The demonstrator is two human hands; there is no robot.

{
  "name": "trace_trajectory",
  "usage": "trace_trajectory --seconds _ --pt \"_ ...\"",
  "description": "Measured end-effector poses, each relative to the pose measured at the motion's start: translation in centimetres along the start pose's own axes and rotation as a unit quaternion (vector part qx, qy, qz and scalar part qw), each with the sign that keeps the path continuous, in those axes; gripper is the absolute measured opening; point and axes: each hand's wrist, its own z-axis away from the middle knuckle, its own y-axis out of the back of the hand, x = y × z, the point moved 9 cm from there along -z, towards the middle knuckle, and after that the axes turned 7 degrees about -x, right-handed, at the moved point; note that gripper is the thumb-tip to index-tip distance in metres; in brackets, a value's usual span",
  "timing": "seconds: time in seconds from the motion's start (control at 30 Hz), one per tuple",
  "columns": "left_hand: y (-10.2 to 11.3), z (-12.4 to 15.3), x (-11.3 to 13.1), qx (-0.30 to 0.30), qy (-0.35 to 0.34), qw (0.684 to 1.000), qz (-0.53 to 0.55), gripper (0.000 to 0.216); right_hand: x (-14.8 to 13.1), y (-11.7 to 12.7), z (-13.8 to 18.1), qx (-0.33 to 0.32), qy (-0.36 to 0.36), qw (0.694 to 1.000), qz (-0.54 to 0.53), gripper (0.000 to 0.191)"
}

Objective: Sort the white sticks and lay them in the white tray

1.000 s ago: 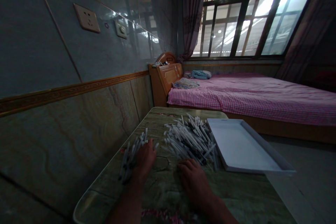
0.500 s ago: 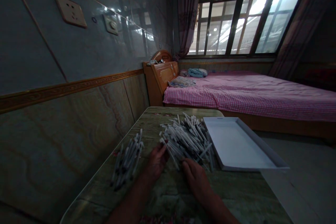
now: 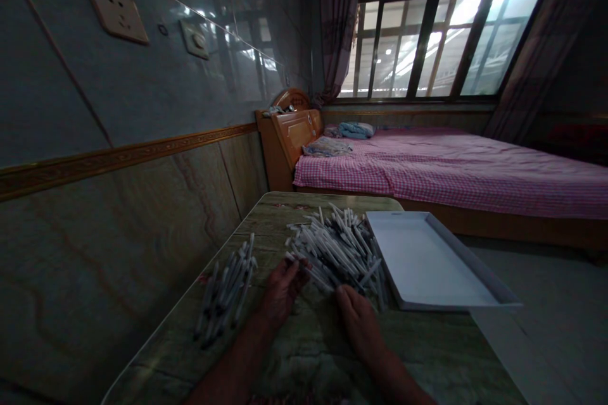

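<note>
A loose heap of white pen-like sticks (image 3: 338,248) lies in the middle of the table (image 3: 304,348). My left hand (image 3: 281,291) is at the heap's near left edge, fingers curled round the end of one white stick. My right hand (image 3: 358,319) rests at the heap's near edge, fingers bent down among the sticks; what they hold is hidden. A smaller, lined-up bundle of the same sticks (image 3: 227,294) lies to the left, apart from both hands.
A shallow white tray (image 3: 430,262) sits on the table's right side, hanging over the edge. A tiled wall with a socket (image 3: 116,11) runs along the left. Behind the table stands a bed with a pink checked cover (image 3: 451,168) below a window.
My left hand left the lined-up bundle on the left and moved right to the big heap, closing on a stick. My right hand shifted slightly forward. The camera view drifted left.
</note>
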Motion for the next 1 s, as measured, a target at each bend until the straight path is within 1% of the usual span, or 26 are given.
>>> trace_trajectory --seconds 0.1,0.23,0.4,0.57,0.73,0.87,1.0 --pt "-0.2 0.1 0.1 -0.001 -0.005 1.0 -0.015 0.027 0.3 0.2 -0.2 0.003 -0.002 1.0 -0.018 0.045" --pt "-0.2 0.1 0.5 0.011 -0.022 0.999 -0.033 0.036 0.4 -0.2 -0.3 -0.017 -0.011 0.999 -0.03 0.046" --pt "-0.4 0.0 1.0 -0.007 -0.041 0.997 -0.069 0.039 0.3 0.0 -0.5 0.003 -0.01 1.0 -0.005 0.046" --pt "0.1 0.0 1.5 0.016 -0.067 0.993 -0.101 0.045 0.3 -0.2 -0.4 -0.013 -0.009 1.0 0.01 0.041" --pt "0.8 0.1 1.4 0.041 -0.066 0.991 -0.107 0.044 0.1 0.0 0.0 -0.003 -0.003 1.0 0.027 0.038" --pt "0.8 0.3 1.3 0.042 -0.063 0.992 -0.105 0.041 -0.2 0.5 0.2 0.019 0.0 0.999 0.04 0.029" --pt "0.9 0.2 1.3 0.044 -0.064 0.993 -0.089 0.041 -0.4 1.0 0.2 0.031 0.0 0.999 0.036 0.03"
